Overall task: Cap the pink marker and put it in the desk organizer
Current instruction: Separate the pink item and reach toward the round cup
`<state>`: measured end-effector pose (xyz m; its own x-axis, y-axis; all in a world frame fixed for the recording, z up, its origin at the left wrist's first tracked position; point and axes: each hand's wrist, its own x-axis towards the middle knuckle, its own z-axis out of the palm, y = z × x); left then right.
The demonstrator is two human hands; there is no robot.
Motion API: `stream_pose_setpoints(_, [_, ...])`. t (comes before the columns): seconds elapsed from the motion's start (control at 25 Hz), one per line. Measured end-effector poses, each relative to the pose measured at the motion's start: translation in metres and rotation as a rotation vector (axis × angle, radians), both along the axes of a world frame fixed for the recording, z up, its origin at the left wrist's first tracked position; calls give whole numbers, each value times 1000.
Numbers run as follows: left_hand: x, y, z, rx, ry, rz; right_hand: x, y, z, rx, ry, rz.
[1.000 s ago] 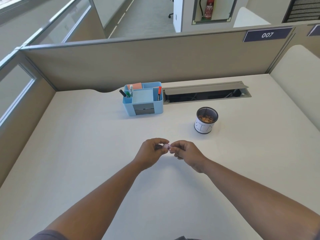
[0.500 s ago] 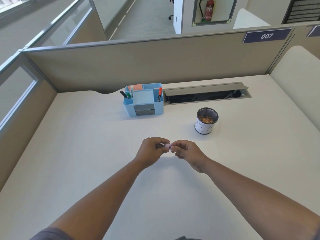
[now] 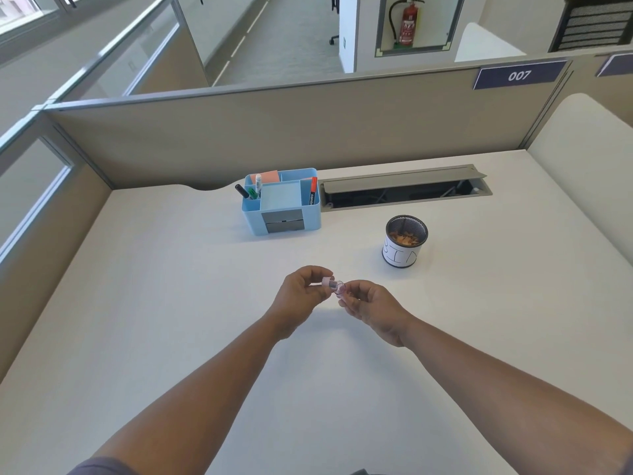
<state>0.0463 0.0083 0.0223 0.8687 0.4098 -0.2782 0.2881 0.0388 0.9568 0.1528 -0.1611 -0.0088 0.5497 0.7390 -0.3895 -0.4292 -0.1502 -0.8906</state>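
My left hand (image 3: 299, 292) grips a short pink marker (image 3: 327, 281) above the middle of the white desk; only its pink end and a dark band show past my fingers. My right hand (image 3: 371, 308) pinches a clear pinkish cap (image 3: 339, 289) right at the marker's end; I cannot tell whether the cap is seated. The light blue desk organizer (image 3: 310, 219) stands at the back of the desk, well beyond both hands, with several markers upright in its compartments and grey drawers in front.
A black mesh cup (image 3: 406, 242) with a white label and orange bits inside stands right of the organizer. Behind it lies an open grey cable tray (image 3: 404, 188). Beige partition walls (image 3: 274, 132) close off the desk at the back and left.
Both hands have stayed together over the desk. The marker's pink end now shows more between them, and the cap sits at its tip.
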Motion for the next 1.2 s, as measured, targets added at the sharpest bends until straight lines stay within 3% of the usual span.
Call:
stream_pose_setpoints(0.16, [6, -6, -3, -272, -25, 91, 0, -3, 2, 9, -10, -35])
stream_pose_setpoints(0.32, [19, -10, -7, -332, -14, 160, 6, -8, 8, 37, -46, -183])
stream_pose_setpoints(0.56, [35, -18, -29, -198, 117, 209, 45, -21, 27, -258, -668, -562])
stream_pose_setpoints(0.64, [41, -20, -37, -162, 148, 204, 63, -26, 30, -333, -760, -614])
stream_pose_setpoints(0.96, [56, -13, -45, -47, 299, 132, 99, -28, 31, -433, -716, -696])
stream_pose_setpoints(1.2, [57, -8, -48, -76, 312, 127, 105, -25, 33, -458, -778, -707])
